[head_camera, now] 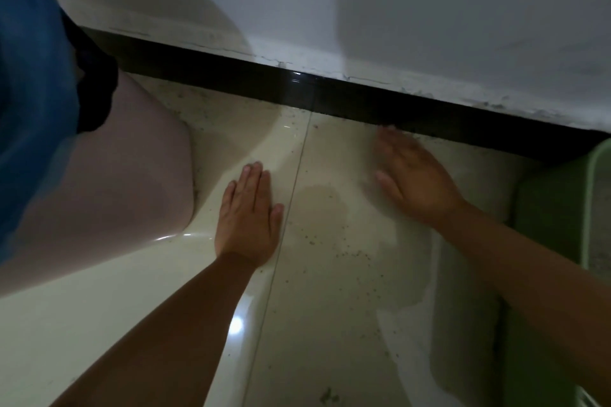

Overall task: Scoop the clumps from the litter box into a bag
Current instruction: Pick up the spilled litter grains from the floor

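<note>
Take the floor tile seam (291,208) as your marker. Left of it, your knee (109,182) is down and your left hand (248,216) lies flat, fingers straight and together, holding nothing. Right of the seam, among scattered litter grains (334,251), your right hand (411,178) is blurred but looks spread and empty, near the black baseboard (363,99). Farthest right sits the green litter box (562,208), only its edge showing. It lies rightward, so your right hand is nearer. No scoop or bag shows.
</note>
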Available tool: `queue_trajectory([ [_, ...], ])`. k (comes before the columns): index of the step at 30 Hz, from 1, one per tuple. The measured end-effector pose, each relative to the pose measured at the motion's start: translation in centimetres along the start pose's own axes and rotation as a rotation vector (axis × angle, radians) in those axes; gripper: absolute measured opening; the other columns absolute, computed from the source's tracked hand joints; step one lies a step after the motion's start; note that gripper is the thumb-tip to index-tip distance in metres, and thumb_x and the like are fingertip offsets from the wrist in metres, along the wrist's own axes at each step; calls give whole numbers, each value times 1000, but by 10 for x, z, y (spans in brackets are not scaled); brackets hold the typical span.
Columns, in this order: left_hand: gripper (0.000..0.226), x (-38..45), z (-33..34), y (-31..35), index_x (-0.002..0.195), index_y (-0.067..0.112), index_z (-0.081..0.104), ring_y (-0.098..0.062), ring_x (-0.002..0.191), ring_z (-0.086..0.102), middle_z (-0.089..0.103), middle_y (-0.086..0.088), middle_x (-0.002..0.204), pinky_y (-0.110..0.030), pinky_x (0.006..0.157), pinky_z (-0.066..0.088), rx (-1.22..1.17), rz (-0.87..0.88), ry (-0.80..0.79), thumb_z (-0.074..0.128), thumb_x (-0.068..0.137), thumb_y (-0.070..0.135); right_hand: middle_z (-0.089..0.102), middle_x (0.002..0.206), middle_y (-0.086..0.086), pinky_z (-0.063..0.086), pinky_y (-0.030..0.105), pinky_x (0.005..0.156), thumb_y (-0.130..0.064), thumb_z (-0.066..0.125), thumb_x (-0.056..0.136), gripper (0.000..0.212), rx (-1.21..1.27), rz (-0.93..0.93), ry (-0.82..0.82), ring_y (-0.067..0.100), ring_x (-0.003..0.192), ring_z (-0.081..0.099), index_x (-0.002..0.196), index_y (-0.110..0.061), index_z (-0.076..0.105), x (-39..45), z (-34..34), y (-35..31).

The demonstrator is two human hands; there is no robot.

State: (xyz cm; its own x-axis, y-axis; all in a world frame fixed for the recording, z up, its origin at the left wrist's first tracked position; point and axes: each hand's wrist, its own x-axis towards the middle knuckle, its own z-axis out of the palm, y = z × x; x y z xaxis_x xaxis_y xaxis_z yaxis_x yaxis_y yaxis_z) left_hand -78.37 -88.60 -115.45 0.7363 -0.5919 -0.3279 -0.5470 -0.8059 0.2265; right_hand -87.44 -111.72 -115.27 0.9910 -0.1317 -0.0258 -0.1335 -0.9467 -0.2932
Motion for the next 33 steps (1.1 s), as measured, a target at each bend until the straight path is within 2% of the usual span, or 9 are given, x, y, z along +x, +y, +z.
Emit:
queue_trajectory([
  [4, 89, -1, -3, 1, 149, 8, 6, -4, 132, -18, 1, -7, 159, -25, 111, -13, 4, -6, -34, -14, 72, 47, 24, 150, 22, -2, 23, 113, -74, -14, 75, 110, 61, 50, -188, 34, 141, 22, 141, 3, 28, -3, 3, 17],
  [6, 90, 0, -4, 2, 150, 9, 3, -4, 131, -20, -3, -6, 159, -25, 110, -15, 14, -10, -52, -16, 70, 47, 30, 147, 26, -7, 11, 112, -71, -13, 78, 108, 60, 36, -137, 32, 138, 22, 138, 7, 33, -5, 5, 15],
  [10, 90, 1, -3, -1, 150, 10, 2, -10, 143, -13, -4, -5, 159, -25, 110, -14, 34, -13, -67, -17, 70, 47, 60, 118, 33, 46, 30, 93, -50, 7, 97, 82, -21, 42, -97, 43, 107, 60, 118, 13, 55, -8, -2, 6],
  [12, 90, 1, -2, -2, 150, 9, 4, -16, 147, -6, -2, -6, 159, -25, 111, -13, 37, -11, -62, -15, 71, 47, 59, 118, 34, 34, 29, 100, -44, 14, 99, 73, -47, 37, -39, 47, 105, 60, 118, 14, 55, -10, -1, 9],
  [17, 89, 0, -1, 0, 150, 7, 8, -18, 147, -2, 2, -7, 159, -26, 112, -11, 29, -8, -49, -13, 73, 47, 16, 154, 15, -2, 18, 111, -50, 18, 84, 77, -64, 28, -159, 24, 144, 14, 144, -2, 21, -14, 0, 22],
  [22, 88, 0, 0, -1, 149, 6, 11, -18, 147, 0, 4, -7, 159, -26, 112, -9, 9, -6, -43, -11, 74, 47, 62, 115, 31, 27, 26, 101, -44, 13, 99, 70, 13, -75, -129, 40, 104, 63, 118, 8, 56, -18, -4, -2],
  [26, 87, 0, 2, -1, 149, 7, 11, -17, 147, 1, 6, -7, 159, -26, 113, -8, -1, -5, -37, -9, 75, 47, 63, 112, 33, 46, 40, 97, -42, 11, 99, 73, -96, -1, -45, 45, 105, 62, 114, 13, 58, -7, -2, -1],
  [28, 88, 0, 1, 0, 149, 7, 10, -15, 146, -3, 4, -6, 159, -26, 113, -9, -6, -8, -37, -11, 74, 48, 57, 120, 36, 35, 50, 98, -48, 6, 96, 83, -118, 64, -159, 50, 110, 56, 117, 16, 54, -2, -4, 1],
  [33, 90, 1, -3, 0, 150, 11, -2, -3, 131, -21, -7, -3, 159, -25, 110, -15, 9, -12, -65, -19, 69, 46, 59, 120, 32, 0, 14, 116, -42, 10, 100, 69, -58, -177, -290, 36, 121, 46, 118, 9, 55, -20, 1, -8],
])
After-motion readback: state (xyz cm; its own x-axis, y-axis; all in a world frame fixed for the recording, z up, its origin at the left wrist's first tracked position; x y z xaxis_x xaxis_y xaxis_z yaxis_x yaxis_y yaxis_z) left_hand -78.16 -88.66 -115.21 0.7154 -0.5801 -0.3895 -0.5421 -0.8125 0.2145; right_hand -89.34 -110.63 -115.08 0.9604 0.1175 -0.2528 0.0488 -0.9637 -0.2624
